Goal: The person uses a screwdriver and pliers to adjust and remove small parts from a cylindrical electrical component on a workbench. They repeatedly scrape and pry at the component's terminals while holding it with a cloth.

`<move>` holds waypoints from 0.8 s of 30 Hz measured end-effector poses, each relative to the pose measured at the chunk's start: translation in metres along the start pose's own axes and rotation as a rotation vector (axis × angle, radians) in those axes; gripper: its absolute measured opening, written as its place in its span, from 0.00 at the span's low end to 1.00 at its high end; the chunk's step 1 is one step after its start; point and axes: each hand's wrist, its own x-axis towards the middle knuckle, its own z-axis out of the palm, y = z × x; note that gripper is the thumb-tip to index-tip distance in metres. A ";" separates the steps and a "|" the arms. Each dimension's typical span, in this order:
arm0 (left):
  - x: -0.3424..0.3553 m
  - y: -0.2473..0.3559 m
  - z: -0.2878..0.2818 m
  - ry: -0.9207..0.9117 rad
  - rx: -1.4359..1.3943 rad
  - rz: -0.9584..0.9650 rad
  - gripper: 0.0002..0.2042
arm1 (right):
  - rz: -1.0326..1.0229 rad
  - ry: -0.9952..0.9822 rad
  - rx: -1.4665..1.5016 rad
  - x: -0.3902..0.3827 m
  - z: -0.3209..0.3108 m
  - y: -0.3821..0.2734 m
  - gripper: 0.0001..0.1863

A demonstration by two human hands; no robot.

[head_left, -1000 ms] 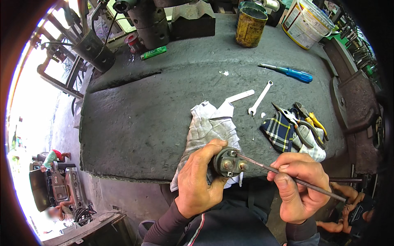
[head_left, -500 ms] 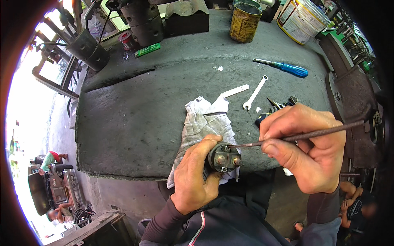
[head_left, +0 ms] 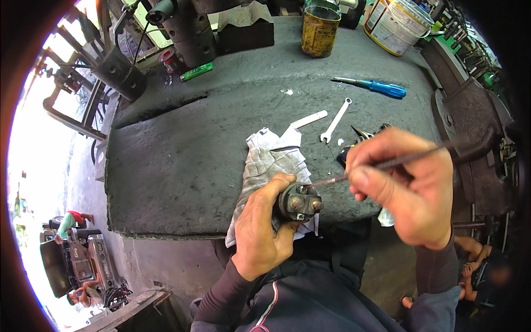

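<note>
My left hand [head_left: 261,224] is closed round a dark, round starter solenoid [head_left: 299,207], holding it at the bench's near edge. Two copper-coloured terminal studs and small metal tabs show on its end face. In my right hand [head_left: 406,191] a thin rust-brown rod [head_left: 331,181], like a slim round file, is pinched between thumb and fingers. The rod's tip is at the upper tab on the solenoid; whether it touches cannot be made out. A grey-white cloth [head_left: 271,163] lies under and beyond my left hand. Motion smears the rod and part of my right hand.
Beyond the cloth lie a white strip [head_left: 310,118], a wrench [head_left: 336,120] and a blue-handled screwdriver [head_left: 381,87]. Pliers [head_left: 362,133] are partly covered by my right hand. A yellow can [head_left: 321,36] and a white bucket [head_left: 395,27] stand at the back. A person [head_left: 475,271] is at lower right.
The rod and my right hand have moved a little farther from me and are now blurred. The solenoid stays in my left hand, shifted slightly away. The whole view has turned slightly.
</note>
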 end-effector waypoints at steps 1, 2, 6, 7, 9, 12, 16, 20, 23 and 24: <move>0.001 0.001 -0.001 -0.002 0.024 0.004 0.35 | -0.112 -0.009 -0.073 -0.003 0.000 0.000 0.08; 0.000 -0.001 -0.001 -0.005 0.024 0.013 0.35 | -0.223 -0.006 -0.146 -0.007 0.001 0.002 0.08; -0.002 -0.004 0.000 -0.017 0.008 0.000 0.36 | -0.361 0.072 -0.187 -0.022 -0.004 0.008 0.08; -0.002 -0.004 0.001 -0.029 -0.007 -0.008 0.36 | -0.344 0.129 -0.135 -0.029 -0.004 0.010 0.08; -0.001 -0.003 -0.001 -0.042 0.007 -0.003 0.36 | -0.334 0.147 -0.086 -0.031 -0.005 0.014 0.08; -0.005 -0.003 0.002 0.015 -0.094 -0.050 0.35 | -0.353 0.111 -0.081 -0.029 -0.004 0.020 0.09; -0.006 -0.002 0.004 0.045 -0.125 -0.072 0.32 | -0.308 0.155 -0.047 -0.033 0.000 0.026 0.10; -0.005 -0.004 0.008 0.063 -0.117 -0.070 0.30 | -0.299 0.219 0.023 -0.031 0.004 0.037 0.09; -0.009 -0.009 0.003 -0.039 -0.063 -0.025 0.40 | -0.337 0.258 0.065 -0.031 0.005 0.043 0.10; -0.008 -0.009 0.004 -0.034 -0.072 -0.017 0.39 | -0.336 0.254 0.076 -0.031 0.005 0.043 0.10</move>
